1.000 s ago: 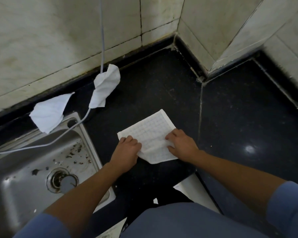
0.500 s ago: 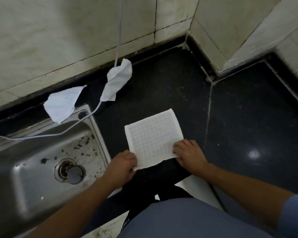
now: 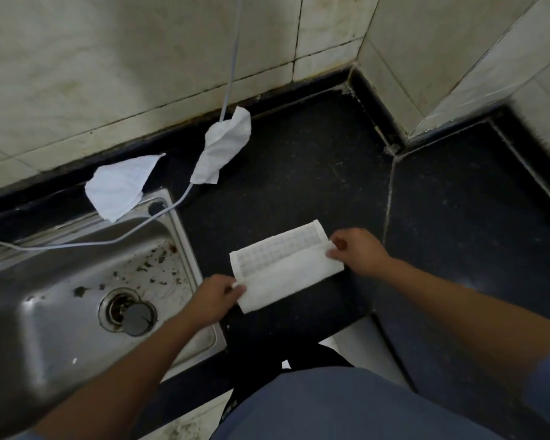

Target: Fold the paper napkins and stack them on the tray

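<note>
A napkin is being held on the desk, right of the sink, between the left hand and right hand. Behind it, a second napkin is being borne on the sink's back rim, and a third napkin is being touched by a cable to its right.

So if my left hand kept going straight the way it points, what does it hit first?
The napkin that the left hand pinches. Past it there seems to be only bare counter up to the wall, though depth is unclear.
</note>
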